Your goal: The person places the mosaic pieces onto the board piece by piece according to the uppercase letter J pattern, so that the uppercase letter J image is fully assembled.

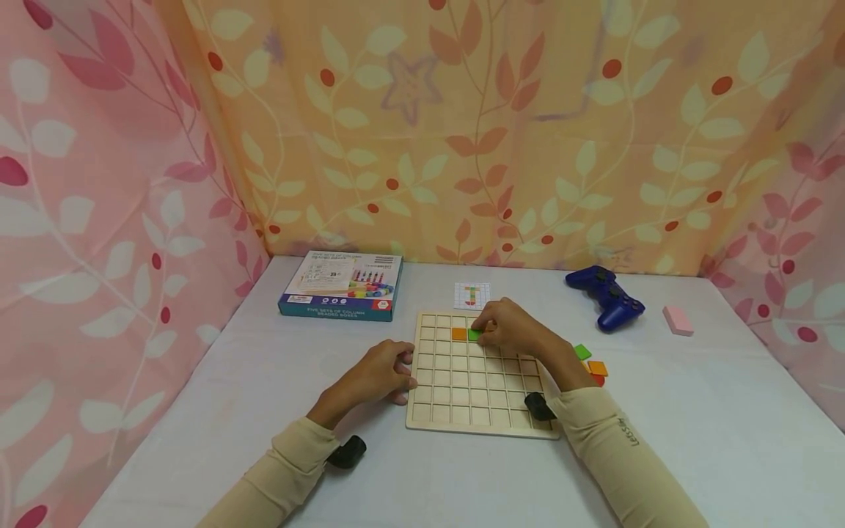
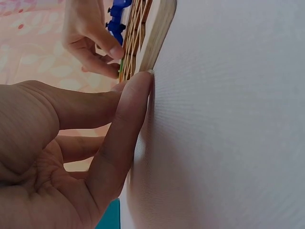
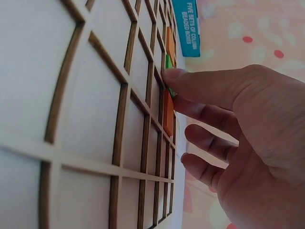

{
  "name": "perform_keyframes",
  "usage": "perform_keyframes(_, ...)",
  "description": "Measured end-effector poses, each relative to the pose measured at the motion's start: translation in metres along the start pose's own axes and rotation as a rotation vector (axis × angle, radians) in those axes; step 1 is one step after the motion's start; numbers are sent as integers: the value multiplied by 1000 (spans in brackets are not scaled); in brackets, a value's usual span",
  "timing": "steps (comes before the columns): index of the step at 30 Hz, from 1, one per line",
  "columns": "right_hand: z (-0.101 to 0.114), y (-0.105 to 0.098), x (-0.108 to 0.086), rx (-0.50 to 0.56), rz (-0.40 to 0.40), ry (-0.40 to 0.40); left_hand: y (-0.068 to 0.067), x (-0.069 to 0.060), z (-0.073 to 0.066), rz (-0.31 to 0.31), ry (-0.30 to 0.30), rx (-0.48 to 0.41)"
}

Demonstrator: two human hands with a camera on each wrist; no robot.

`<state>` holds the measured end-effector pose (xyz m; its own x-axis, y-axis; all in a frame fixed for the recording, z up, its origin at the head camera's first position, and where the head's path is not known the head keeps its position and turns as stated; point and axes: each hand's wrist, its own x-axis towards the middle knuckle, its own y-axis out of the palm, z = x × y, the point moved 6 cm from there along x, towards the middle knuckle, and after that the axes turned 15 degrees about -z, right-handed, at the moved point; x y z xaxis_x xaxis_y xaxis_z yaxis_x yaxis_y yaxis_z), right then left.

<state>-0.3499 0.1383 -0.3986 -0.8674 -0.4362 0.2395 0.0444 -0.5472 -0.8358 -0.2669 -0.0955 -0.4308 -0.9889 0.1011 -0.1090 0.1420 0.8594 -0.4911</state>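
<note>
A wooden grid board (image 1: 442, 418) lies flat on the table. My right hand (image 1: 518, 330) is over its upper rows, with thumb and index finger pinching a green tile (image 1: 473, 335) in the grid. In the right wrist view the green tile (image 3: 168, 62) lies between an orange tile (image 3: 170, 40) and another orange tile (image 3: 168, 114); my right hand (image 3: 248, 124) has its other fingers loosely bent. The left hand (image 1: 379, 374) touches the board's left edge with its fingertips. In the left wrist view, the left hand (image 2: 81, 133) has a finger against the wooden edge (image 2: 158, 33).
Behind the board lies a small pattern card (image 1: 472, 295). A boxed set (image 1: 339, 286) sits at the back left. Loose tiles (image 1: 597, 368) lie right of the board, beside my right forearm. Farther right are a blue game controller (image 1: 605, 297) and a pink block (image 1: 678, 320).
</note>
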Motion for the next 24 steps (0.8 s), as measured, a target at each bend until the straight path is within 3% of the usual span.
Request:
perform_keyframes(10, -8, -19, -14, 31, -47, 30, 0, -1, -1, 2, 1, 1)
perform_keyframes(24, -38, -57, -66, -4, -59, 127, -1, -1, -3, -1, 9, 10)
